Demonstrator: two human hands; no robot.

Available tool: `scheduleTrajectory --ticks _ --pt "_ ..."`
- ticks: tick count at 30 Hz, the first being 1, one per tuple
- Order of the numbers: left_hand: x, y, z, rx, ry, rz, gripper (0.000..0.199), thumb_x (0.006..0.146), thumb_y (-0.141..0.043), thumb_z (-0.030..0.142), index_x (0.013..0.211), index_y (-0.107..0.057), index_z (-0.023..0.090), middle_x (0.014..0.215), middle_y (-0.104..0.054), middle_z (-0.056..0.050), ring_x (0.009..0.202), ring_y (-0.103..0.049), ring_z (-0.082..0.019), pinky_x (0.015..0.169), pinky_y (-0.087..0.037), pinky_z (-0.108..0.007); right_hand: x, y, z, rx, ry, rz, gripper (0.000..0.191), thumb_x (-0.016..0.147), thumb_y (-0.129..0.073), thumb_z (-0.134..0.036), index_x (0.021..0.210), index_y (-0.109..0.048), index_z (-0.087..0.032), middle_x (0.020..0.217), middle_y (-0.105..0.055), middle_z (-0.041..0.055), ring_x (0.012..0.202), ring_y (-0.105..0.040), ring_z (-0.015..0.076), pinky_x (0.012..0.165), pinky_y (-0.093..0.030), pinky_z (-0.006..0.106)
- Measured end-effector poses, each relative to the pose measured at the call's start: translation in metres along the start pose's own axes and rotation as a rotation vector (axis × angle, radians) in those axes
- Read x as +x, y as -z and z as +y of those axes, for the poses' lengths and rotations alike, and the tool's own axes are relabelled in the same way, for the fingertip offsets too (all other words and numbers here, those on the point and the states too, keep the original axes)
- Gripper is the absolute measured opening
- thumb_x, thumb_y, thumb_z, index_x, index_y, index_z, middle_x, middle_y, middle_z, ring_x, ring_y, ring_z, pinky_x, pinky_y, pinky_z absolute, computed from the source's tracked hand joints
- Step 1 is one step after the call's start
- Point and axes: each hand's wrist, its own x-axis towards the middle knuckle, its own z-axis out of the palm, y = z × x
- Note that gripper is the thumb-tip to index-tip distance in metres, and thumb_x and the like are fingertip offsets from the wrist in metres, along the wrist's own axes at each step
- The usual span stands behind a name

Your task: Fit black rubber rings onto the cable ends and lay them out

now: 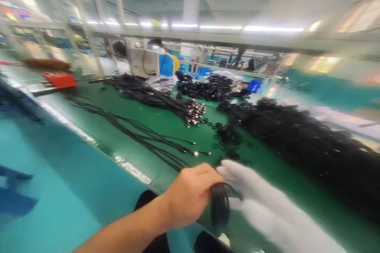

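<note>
My bare left hand (pixel 194 191) is closed around the top of a coiled black cable (pixel 219 207), which hangs below its fingers. In a white glove, my right hand (pixel 255 193) is right beside the coil, fingers and thumb apart. A loose tail of the cable runs from the coil into the gap between them; motion blur hides whether the glove touches it. Several loose black cables (pixel 133 132) lie on the green work table (pixel 166 126) just past my left hand. Small black rings (pixel 228 136) are scattered beyond my right hand.
A thick bundle of black cables (pixel 154 97) with shiny metal ends lies farther back. Along the right stretches a long heap of black coils (pixel 297 142), with another pile (pixel 213 87) behind. A red-orange object (pixel 61 80) and a white box (pixel 145 62) stand at the far end.
</note>
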Motion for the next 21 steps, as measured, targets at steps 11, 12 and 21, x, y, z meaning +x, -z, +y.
scheduleTrajectory --ticks 11,12,21 --pt "0.022 -0.002 -0.008 -0.042 0.141 -0.023 0.031 0.082 -0.040 0.002 0.091 -0.063 0.020 0.086 -0.059 0.000 0.080 -0.055 -0.010 0.074 -0.042 -0.019 0.052 -0.020 0.023 0.527 -0.009 -0.311 0.045 0.064 -0.075 -0.027 0.103 -0.056 -0.015 0.089 -0.063 0.0057 0.083 -0.060 0.0220 0.073 -0.051 0.038" --pt "0.024 -0.002 -0.009 -0.033 0.159 -0.015 0.030 0.082 -0.039 0.003 0.090 -0.063 0.020 0.085 -0.059 0.000 0.080 -0.055 -0.010 0.074 -0.042 -0.020 0.054 -0.021 0.027 0.557 -0.023 -0.289 0.045 0.063 -0.076 -0.023 0.102 -0.056 -0.015 0.086 -0.063 0.0050 0.081 -0.061 0.0213 0.072 -0.052 0.039" --pt "0.044 -0.007 -0.021 -0.139 0.532 -0.011 0.010 0.079 -0.048 0.021 0.087 -0.055 0.020 0.071 -0.060 0.003 0.058 -0.055 -0.011 0.053 -0.042 -0.021 0.071 -0.014 0.058 1.013 -0.096 -0.445 0.025 0.078 -0.063 -0.025 0.097 -0.059 -0.011 0.090 -0.060 0.0095 0.074 -0.061 0.0156 0.069 -0.053 0.037"
